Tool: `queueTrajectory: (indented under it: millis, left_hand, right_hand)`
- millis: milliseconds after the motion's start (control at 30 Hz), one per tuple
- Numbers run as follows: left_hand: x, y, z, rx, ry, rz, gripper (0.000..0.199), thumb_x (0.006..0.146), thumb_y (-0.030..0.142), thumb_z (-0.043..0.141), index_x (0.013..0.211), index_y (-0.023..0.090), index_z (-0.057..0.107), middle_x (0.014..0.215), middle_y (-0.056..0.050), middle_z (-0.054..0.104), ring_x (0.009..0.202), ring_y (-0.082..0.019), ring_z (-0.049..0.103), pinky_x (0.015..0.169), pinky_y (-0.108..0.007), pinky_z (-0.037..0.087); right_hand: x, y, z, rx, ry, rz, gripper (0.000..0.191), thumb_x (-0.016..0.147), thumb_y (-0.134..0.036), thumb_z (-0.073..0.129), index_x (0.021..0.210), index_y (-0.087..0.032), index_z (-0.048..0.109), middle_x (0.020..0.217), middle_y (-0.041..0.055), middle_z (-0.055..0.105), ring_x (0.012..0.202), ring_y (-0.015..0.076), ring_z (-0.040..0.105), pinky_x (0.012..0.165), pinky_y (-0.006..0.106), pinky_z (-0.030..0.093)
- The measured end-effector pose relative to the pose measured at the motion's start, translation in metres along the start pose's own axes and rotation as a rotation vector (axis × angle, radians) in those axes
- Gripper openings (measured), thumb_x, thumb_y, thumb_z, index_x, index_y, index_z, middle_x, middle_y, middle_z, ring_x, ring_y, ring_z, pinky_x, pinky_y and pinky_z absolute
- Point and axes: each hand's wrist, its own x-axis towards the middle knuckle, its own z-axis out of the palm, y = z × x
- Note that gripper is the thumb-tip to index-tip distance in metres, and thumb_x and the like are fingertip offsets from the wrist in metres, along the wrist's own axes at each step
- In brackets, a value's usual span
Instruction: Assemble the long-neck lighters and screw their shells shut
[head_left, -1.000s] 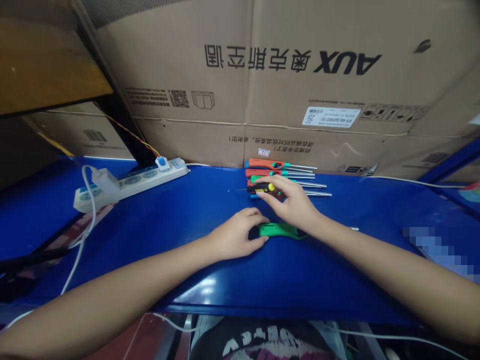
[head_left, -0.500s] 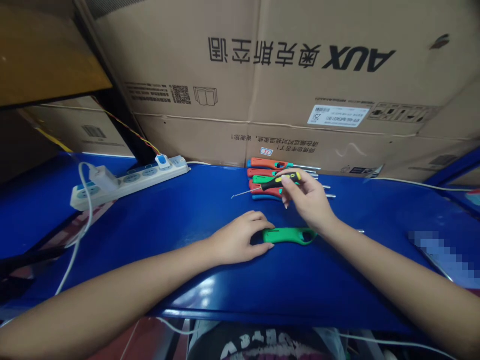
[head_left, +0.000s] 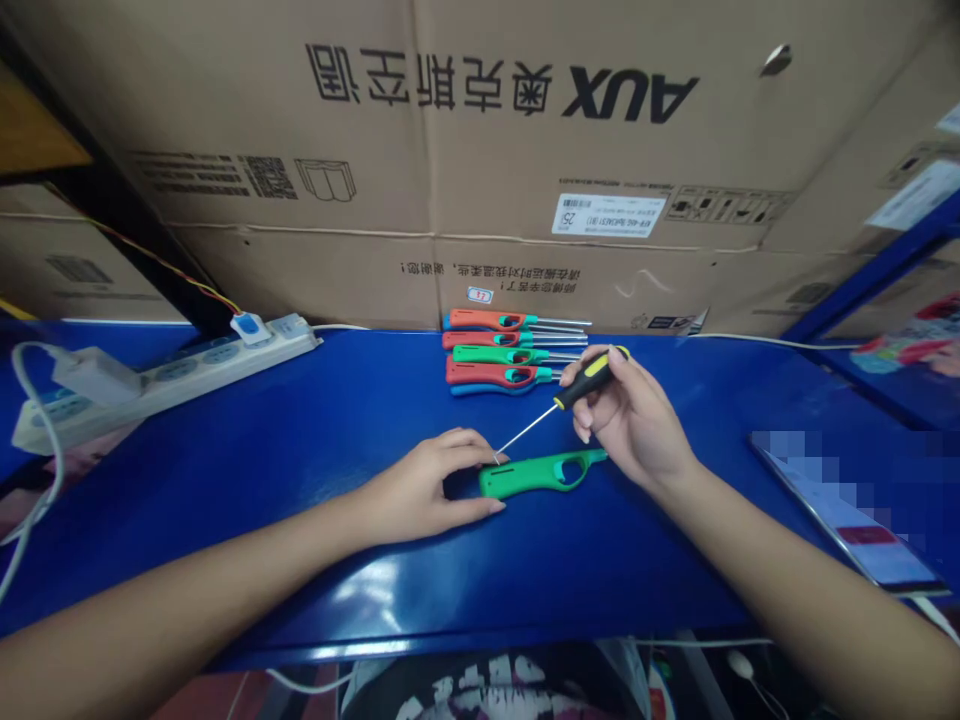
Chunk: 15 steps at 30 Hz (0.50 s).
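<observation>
A large brown cardboard box (head_left: 480, 150) with black print stands along the back edge of a glossy blue counter (head_left: 315, 430), a long white plastic power strip (head_left: 180, 385) near the back left corner. Orange, red, green and blue plastic lighters (head_left: 480, 372) lie stacked by that back edge. A left hand (head_left: 409, 495) pinches one end of a green plastic lighter (head_left: 525, 477) midway between front and back edges; a right hand's (head_left: 637, 430) fingers grip a black-and-yellow screwdriver (head_left: 592, 380), its tip beside that end, contact unclear.
</observation>
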Motion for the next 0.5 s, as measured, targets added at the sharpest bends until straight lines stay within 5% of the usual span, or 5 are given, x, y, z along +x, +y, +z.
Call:
queueTrajectory:
  millis: [133, 500]
  left_hand:
    - [0.001, -0.001, -0.001, -0.050, 0.111, -0.017, 0.043, 0.087, 0.034, 0.079, 0.126, 0.020, 0.070, 0.112, -0.007, 0.072, 0.095, -0.017, 0.068, 0.088, -0.030, 0.057]
    - [0.001, 0.003, -0.005, -0.183, 0.303, 0.047, 0.007, 0.089, 0.020, 0.077, 0.094, 0.016, 0.082, 0.089, -0.007, 0.079, 0.079, -0.014, 0.073, 0.073, -0.022, 0.058]
  right_hand:
    - [-0.003, -0.001, 0.003, 0.012, 0.027, 0.001, 0.029, 0.083, -0.041, 0.077, 0.093, -0.022, 0.058, 0.080, -0.0012, 0.071, 0.046, 0.0077, 0.054, 0.037, 0.020, 0.045]
    - [-0.003, 0.014, 0.006, 0.002, 0.063, 0.089, 0.028, 0.080, -0.040, 0.080, 0.092, -0.018, 0.067, 0.081, 0.0010, 0.072, 0.048, 0.0068, 0.055, 0.041, 0.021, 0.050]
